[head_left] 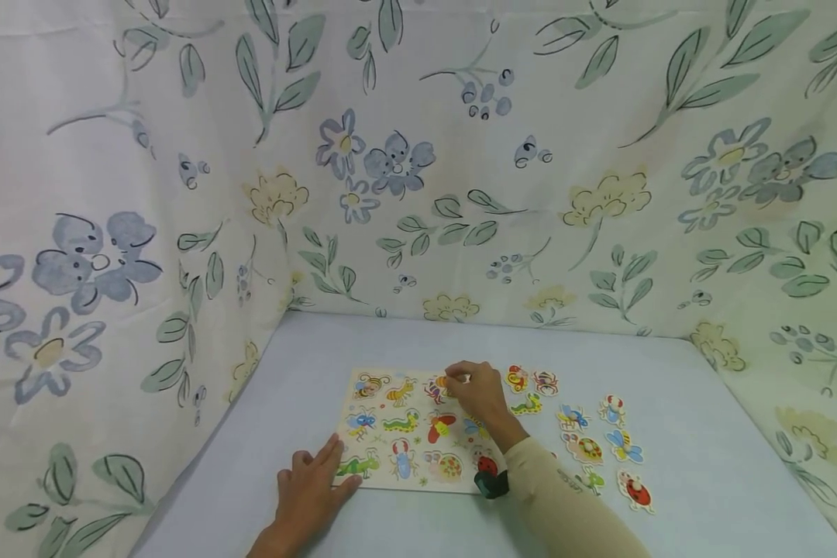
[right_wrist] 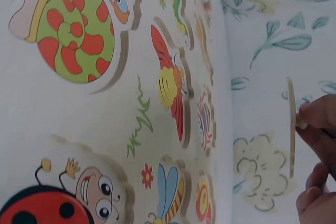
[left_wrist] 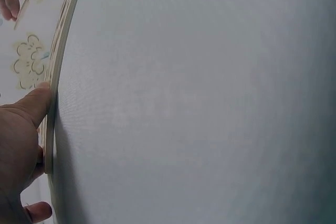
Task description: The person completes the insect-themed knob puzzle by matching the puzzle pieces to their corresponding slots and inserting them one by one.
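A wooden insect puzzle board (head_left: 384, 446) lies flat, with printed recesses for a caterpillar, a snail, a ladybug and other creatures. My left hand (head_left: 310, 484) rests at its near left corner, fingers extended; the thumb (left_wrist: 37, 100) presses the board's edge in the left wrist view. Over the far right part of the board, my right hand (head_left: 479, 391) pinches a thin puzzle piece (right_wrist: 292, 145) by its small knob (right_wrist: 301, 122). The piece appears edge-on in the right wrist view, raised above the board, so its picture is hidden. A bee piece (head_left: 370, 385) sits at the board's far left corner.
Several loose pieces lie right of the board, among them a spider (head_left: 545, 382), a green caterpillar (head_left: 526, 404), a snail (head_left: 584, 449) and a ladybug (head_left: 635, 491). My right sleeve (head_left: 554, 492) hides part of them. A floral cloth (head_left: 453, 232) encloses the pale table (head_left: 307, 349).
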Tool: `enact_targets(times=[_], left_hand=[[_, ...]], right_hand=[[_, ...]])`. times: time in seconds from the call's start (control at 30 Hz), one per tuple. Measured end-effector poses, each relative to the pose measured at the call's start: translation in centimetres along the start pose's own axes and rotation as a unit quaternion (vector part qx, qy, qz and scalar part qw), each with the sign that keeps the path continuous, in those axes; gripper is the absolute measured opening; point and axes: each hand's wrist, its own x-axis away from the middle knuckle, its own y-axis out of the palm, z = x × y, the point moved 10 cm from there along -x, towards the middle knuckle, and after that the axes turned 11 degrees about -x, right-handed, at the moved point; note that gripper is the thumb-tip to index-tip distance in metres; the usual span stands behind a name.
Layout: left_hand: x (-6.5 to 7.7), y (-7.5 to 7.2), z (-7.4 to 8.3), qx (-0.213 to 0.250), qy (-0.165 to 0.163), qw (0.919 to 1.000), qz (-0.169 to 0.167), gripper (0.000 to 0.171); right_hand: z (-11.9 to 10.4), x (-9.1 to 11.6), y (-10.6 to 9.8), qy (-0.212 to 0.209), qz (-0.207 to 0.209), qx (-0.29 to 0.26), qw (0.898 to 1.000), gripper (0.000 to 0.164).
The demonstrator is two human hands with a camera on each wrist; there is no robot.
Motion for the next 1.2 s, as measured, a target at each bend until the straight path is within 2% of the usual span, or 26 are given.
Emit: enact_targets(times=[0.3, 0.57, 0.83, 1.2], left_hand=[[0.0, 0.4, -0.2, 0.001, -0.002, 1.0, -0.006, 0.081], [0.1, 0.1, 0.1, 0.0, 0.0, 1.0, -0.005, 0.078], [0.1, -0.1, 0.1, -0.014, 0.014, 0.9997, 0.013, 0.078], [0.2, -0.1, -0.2, -0.013, 0.013, 0.9997, 0.017, 0.078]], right_hand=[[-0.1, -0.3, 1.7, 0.006, -0.015, -0.002, 1.0, 0.015], [-0.8, -0.8, 2.9, -0.021, -0.022, 0.005, 1.0, 0.014], [-1.7, -1.1, 4.1, -0.042, -0.038, -0.026, 0.998, 0.014], [-1.7, -1.4, 6.7, -0.031, -0.066, -0.033, 0.997, 0.014]])
